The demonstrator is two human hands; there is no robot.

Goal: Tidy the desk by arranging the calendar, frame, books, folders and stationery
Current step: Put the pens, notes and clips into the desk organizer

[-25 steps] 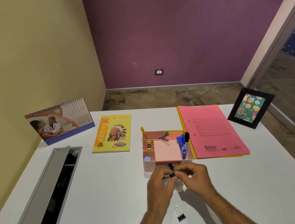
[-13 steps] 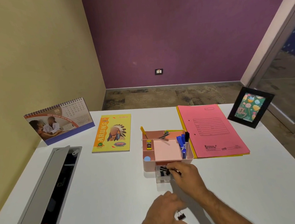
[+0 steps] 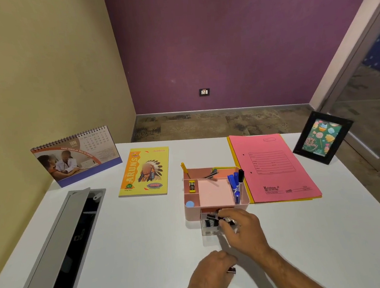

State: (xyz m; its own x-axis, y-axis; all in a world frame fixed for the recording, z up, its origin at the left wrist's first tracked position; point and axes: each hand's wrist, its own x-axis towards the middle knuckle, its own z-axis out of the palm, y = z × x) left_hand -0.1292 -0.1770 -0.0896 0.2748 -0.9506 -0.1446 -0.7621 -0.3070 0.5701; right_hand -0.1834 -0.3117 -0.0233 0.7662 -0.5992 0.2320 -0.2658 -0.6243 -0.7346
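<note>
Your left hand [image 3: 211, 277] pinches the small black metal binder clip [image 3: 231, 270]; it's light, stiff and springy, so hold its body. Your right hand [image 3: 242, 227] curls over the clear plastic drawer [image 3: 209, 230]; its grasp I cannot tell.

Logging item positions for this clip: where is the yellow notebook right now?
In the head view the yellow notebook lies flat left of centre on the desk, between the calendar and the pink organiser.

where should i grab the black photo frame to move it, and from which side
Take the photo frame by its top edge, coming from above. It stands upright and tilted back at the desk's far right corner, so the top edge is free, and a pinch front to back gives a steady grip.
</note>
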